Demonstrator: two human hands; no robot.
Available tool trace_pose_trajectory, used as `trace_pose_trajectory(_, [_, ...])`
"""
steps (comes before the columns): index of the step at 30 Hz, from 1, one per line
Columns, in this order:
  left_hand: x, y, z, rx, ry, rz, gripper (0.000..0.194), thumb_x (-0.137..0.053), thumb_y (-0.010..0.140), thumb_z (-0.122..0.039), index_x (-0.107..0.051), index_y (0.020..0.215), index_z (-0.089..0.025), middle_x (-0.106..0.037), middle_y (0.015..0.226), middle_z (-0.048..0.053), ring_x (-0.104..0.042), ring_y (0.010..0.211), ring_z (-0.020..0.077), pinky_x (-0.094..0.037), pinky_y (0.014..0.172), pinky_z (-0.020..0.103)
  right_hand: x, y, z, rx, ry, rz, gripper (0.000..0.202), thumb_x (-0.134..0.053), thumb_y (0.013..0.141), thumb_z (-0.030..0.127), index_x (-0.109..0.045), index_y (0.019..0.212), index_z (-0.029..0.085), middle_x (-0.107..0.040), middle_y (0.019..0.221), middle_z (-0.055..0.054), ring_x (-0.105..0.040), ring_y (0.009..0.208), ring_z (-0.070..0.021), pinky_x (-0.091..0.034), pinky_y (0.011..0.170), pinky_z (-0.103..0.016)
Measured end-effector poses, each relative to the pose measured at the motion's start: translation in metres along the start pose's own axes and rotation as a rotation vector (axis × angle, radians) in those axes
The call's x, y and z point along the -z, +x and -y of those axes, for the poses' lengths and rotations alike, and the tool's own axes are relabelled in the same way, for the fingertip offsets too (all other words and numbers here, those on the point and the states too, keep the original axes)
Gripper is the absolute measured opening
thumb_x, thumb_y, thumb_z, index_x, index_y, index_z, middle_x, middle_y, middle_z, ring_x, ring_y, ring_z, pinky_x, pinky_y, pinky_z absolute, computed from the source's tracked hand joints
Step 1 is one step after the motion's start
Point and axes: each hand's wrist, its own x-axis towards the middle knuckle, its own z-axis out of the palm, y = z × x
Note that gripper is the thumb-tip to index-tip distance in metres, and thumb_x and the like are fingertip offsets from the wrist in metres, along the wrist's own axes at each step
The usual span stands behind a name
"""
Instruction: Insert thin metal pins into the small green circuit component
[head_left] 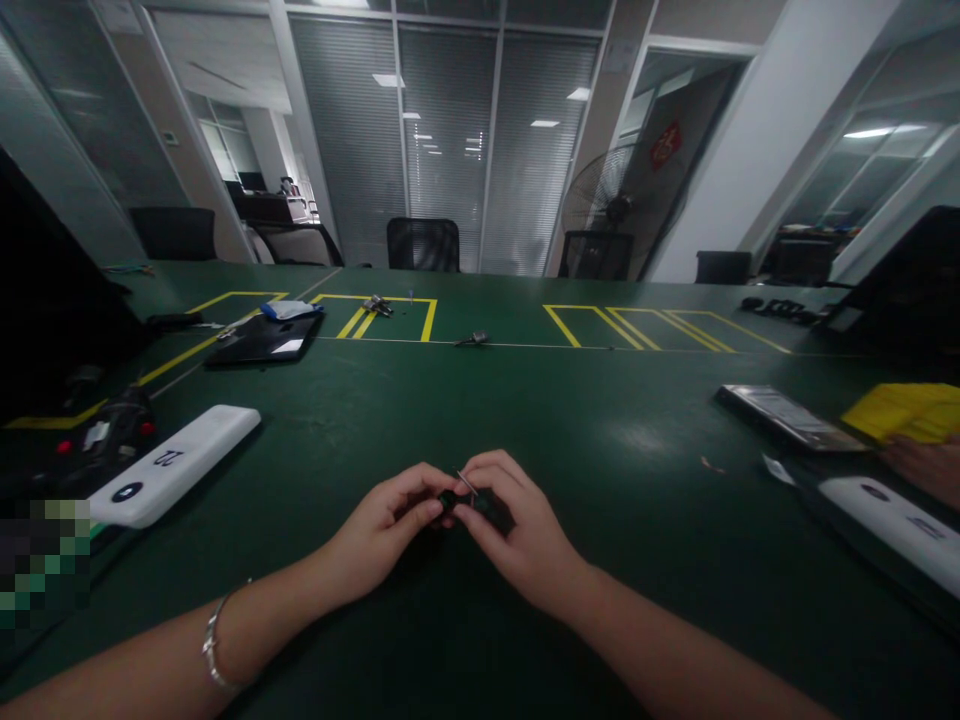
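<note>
My left hand (401, 520) and my right hand (517, 525) meet low over the middle of the green table (420, 410). Between the fingertips of both is a small dark piece (448, 499), too small and dim to name. A thin metal pin or rod (466, 483) slants up from it by my right thumb and forefinger. The fingers of each hand are pinched closed, and the right palm side is in shadow. A silver bracelet (211, 640) circles my left wrist.
At left lie a white power bank (180, 465), a black folder (262, 340) and a dark device with red knobs (112, 430). Small metal parts (474, 340) lie ahead. At right are a boxed drive-like metal unit (791, 417), another white power bank (892, 520) and another person's hand (922, 465) at a yellow object (904, 410).
</note>
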Motion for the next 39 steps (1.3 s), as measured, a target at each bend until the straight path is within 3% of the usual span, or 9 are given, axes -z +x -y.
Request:
trace_pose_trajectory(8, [0.003, 0.003, 0.006, 0.008, 0.071, -0.087, 0.025, -0.048, 0.093, -0.026, -0.064, 0.110, -0.019, -0.064, 0.095, 0.005, -0.058, 0.080, 0.0173, -0.048, 0.076, 0.031, 0.001, 0.002, 0.000, -0.008, 0.022, -0.022, 0.017, -0.055, 0.086, 0.011, -0.057, 0.100, 0.020, -0.054, 0.101, -0.006, -0.054, 0.097, -0.0189, -0.046, 0.085, -0.033])
trace_pose_trajectory(14, [0.009, 0.005, 0.009, 0.089, 0.087, -0.161, 0.027, -0.048, 0.093, -0.027, -0.064, 0.113, -0.020, -0.065, 0.109, 0.007, -0.058, 0.097, 0.0217, -0.045, 0.088, 0.036, -0.001, 0.000, -0.004, -0.139, 0.043, -0.002, 0.030, -0.055, 0.086, 0.011, -0.051, 0.113, 0.022, -0.055, 0.105, -0.006, -0.056, 0.096, -0.0187, -0.048, 0.085, -0.035])
trace_pose_trajectory(19, [0.009, 0.005, 0.005, 0.057, 0.141, -0.183, 0.026, -0.057, 0.087, -0.022, -0.065, 0.112, -0.023, -0.062, 0.115, 0.007, -0.054, 0.111, 0.0243, -0.041, 0.097, 0.039, -0.006, -0.003, -0.010, -0.195, 0.164, 0.018, 0.044, -0.053, 0.087, 0.010, -0.040, 0.126, 0.023, -0.056, 0.104, -0.004, -0.059, 0.096, -0.0165, -0.049, 0.086, -0.033])
trace_pose_trajectory(28, [0.008, 0.005, 0.011, 0.048, 0.068, -0.211, 0.017, -0.058, 0.086, -0.019, -0.061, 0.103, -0.019, -0.066, 0.102, 0.006, -0.061, 0.101, 0.0222, -0.047, 0.089, 0.036, 0.002, 0.000, 0.000, -0.123, 0.027, 0.098, 0.034, -0.054, 0.086, 0.009, -0.054, 0.117, 0.024, -0.059, 0.099, -0.003, -0.058, 0.083, -0.0150, -0.048, 0.073, -0.029])
trace_pose_trajectory(39, [0.007, 0.003, 0.011, 0.003, 0.119, -0.222, 0.019, -0.058, 0.086, -0.019, -0.062, 0.104, -0.020, -0.064, 0.101, 0.005, -0.062, 0.097, 0.0218, -0.049, 0.086, 0.036, -0.001, -0.001, -0.001, -0.104, 0.000, 0.138, 0.036, -0.054, 0.084, 0.008, -0.056, 0.116, 0.024, -0.060, 0.096, -0.003, -0.058, 0.085, -0.0161, -0.048, 0.074, -0.030])
